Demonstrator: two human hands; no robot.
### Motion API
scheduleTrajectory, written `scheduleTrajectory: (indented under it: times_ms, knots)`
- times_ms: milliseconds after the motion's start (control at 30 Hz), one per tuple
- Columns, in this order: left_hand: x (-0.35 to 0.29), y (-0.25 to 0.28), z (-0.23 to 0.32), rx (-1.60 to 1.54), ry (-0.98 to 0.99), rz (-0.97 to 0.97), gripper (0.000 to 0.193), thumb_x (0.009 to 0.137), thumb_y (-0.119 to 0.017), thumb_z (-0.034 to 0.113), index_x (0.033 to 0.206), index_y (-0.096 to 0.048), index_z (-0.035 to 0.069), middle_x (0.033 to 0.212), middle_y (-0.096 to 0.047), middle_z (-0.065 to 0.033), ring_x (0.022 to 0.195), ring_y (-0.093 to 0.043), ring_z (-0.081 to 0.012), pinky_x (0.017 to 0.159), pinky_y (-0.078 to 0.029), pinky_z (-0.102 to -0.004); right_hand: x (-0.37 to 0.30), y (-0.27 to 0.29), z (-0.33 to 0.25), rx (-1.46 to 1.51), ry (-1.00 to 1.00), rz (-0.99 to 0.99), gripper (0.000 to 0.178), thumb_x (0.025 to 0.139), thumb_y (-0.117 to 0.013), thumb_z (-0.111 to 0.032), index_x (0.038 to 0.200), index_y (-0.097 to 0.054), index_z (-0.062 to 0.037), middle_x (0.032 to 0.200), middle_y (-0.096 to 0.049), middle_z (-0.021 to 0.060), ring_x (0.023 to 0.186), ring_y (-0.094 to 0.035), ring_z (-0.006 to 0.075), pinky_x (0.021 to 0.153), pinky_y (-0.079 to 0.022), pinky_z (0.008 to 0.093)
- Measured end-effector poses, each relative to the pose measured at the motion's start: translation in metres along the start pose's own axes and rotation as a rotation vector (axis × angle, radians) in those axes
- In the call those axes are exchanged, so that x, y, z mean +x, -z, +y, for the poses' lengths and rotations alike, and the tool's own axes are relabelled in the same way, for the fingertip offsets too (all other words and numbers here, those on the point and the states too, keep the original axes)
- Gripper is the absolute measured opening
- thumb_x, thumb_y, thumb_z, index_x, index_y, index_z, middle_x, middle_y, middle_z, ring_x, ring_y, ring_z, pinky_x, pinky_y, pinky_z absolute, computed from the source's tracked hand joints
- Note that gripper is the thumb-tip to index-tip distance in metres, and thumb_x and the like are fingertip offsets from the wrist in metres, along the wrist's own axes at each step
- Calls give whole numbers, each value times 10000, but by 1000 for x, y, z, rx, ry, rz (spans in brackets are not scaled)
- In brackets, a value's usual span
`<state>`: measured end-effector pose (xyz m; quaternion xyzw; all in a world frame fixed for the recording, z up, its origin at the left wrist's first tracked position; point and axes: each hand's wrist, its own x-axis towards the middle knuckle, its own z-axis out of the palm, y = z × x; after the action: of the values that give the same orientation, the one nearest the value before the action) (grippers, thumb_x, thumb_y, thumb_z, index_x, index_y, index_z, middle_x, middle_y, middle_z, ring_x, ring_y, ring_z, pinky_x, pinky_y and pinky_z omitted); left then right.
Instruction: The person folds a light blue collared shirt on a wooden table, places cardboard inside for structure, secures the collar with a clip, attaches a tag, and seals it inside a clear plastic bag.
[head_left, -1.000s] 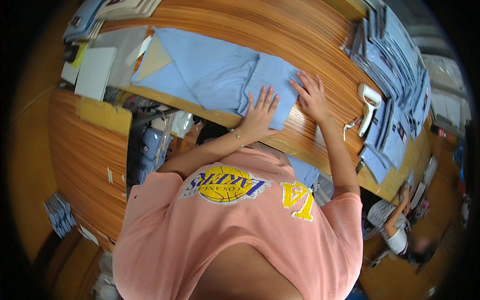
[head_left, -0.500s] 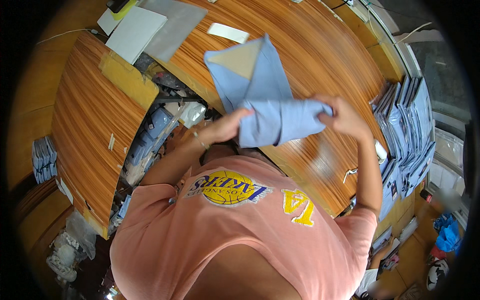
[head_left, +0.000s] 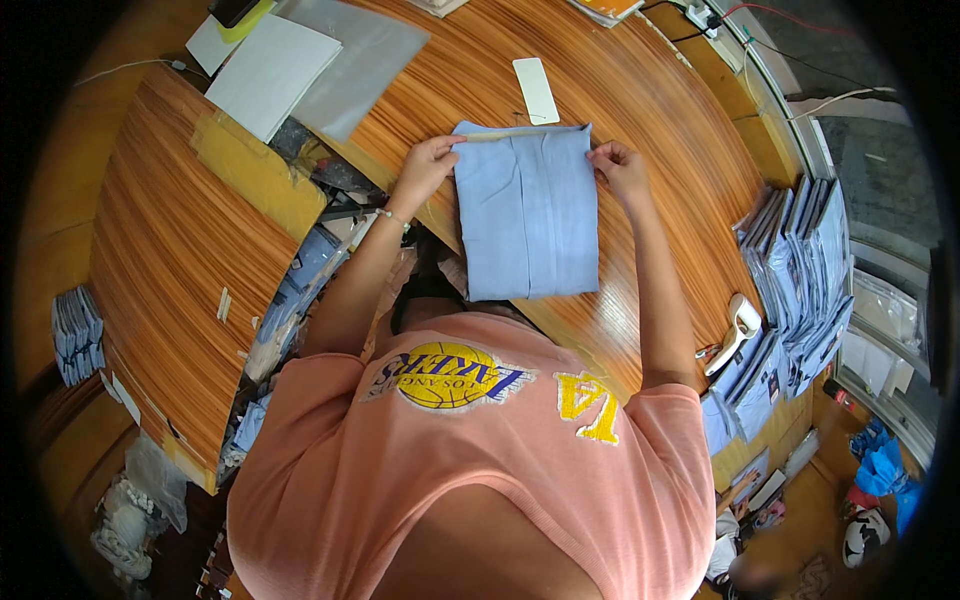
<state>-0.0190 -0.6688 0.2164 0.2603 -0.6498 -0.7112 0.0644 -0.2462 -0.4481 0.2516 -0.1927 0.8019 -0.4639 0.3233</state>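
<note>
The blue cloth [head_left: 530,218] lies on the worktop [head_left: 670,105], folded into a rectangle whose near left corner reaches the front edge. Folding looks nearly done; squaring the far edge seems left. The left hand [head_left: 428,167], arm stretched forward, pinches the far left corner between thumb and fingers. The right hand [head_left: 623,172], wrist bent inward, fingers curled, pinches the far right corner.

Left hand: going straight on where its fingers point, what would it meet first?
The folded blue garment, at its upper left corner; the left hand appears to pinch it there.
</note>
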Motion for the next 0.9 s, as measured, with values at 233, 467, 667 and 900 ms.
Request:
scheduleTrajectory:
  times_ms: [233, 467, 667, 900]
  knots:
    - [-5, -9, -3, -169, -38, 177, 271, 842, -548, 48, 1094, -578, -46, 902, -657, -93, 799, -626, -134, 673, -490, -244, 0, -3, -15, 182, -107, -76, 143, 796, -693, -179, 792, -605, -66, 662, -559, -19, 553, -475, 62, 461, -357, 226]
    - [20, -16, -5, 392, -264, 338, 155, 846, -537, 59, 969, -577, -26, 742, -621, -192, 651, -621, -296, 590, -474, -341, 3, -2, -6, 414, -373, -285, 281, 804, -670, -286, 934, -596, -49, 868, -629, 51, 700, -590, 107, 565, -465, 231]
    - [24, -4, -2, 398, -184, 223, 125, 848, -535, 66, 927, -578, -22, 764, -613, -204, 684, -607, -317, 613, -467, -345, -6, -10, -14, 705, -534, -278, 361, 820, -648, -253, 1077, -568, -13, 1014, -635, 110, 897, -612, 180, 783, -506, 324]
    - [24, -6, -7, 323, -190, 151, 130, 849, -519, 40, 961, -563, -10, 808, -611, -171, 713, -594, -276, 645, -465, -328, -8, -13, -18, 752, -644, -306, 423, 830, -636, -250, 1154, -548, 7, 1096, -621, 134, 987, -601, 232, 884, -475, 392]
